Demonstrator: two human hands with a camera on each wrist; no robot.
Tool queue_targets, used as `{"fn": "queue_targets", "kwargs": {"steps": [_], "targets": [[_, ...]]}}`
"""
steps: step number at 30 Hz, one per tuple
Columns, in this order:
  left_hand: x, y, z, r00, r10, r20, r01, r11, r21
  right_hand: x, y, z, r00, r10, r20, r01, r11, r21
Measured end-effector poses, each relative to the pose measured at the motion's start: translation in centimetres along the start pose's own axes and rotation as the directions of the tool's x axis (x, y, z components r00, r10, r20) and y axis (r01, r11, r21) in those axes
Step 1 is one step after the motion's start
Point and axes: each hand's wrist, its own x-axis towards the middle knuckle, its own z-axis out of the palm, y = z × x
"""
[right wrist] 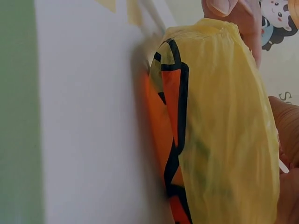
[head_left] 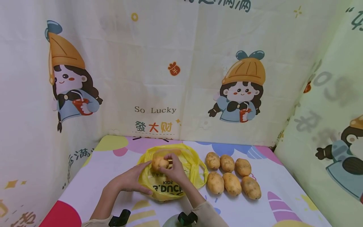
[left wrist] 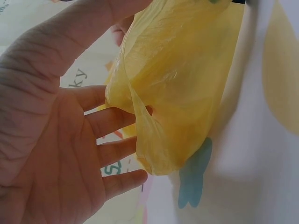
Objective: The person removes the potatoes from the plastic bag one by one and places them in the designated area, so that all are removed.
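A yellow plastic bag (head_left: 195, 157) with dark printed letters lies with its mouth spread on the table. Over its opening, my right hand (head_left: 176, 170) pinches a potato (head_left: 159, 164) between thumb and fingers. My left hand (head_left: 129, 180) is at the bag's left side, fingers spread and fairly straight. In the left wrist view, the fingers of the left hand (left wrist: 60, 154) touch the rim of the yellow bag (left wrist: 177, 84). The right wrist view has the bag's side (right wrist: 229, 121) hiding the potato and most of the right hand (right wrist: 288, 135).
Several potatoes (head_left: 232, 184) lie in two rows on the table, right of the bag. A patterned cloth (head_left: 93, 176) covers the table. Printed cloth walls (head_left: 158, 88) stand behind it and at both sides.
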Motion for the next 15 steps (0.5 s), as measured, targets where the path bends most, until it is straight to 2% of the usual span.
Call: {"fn": "queue_targets", "kwargs": {"steps": [7,15], "targets": [[0.0,0.1,0.0,1.0,-0.003,-0.004,0.003,1.0,0.009,-0.6,0.3,-0.5,0.997,-0.03,-0.071,0.028,0.999,-0.026],[0.0,0.2,0.0,1.0,-0.003,-0.002,0.003,1.0,0.004,-1.5,0.3,-1.2,0.992,-0.035,-0.118,0.037,0.999,0.017]]}}
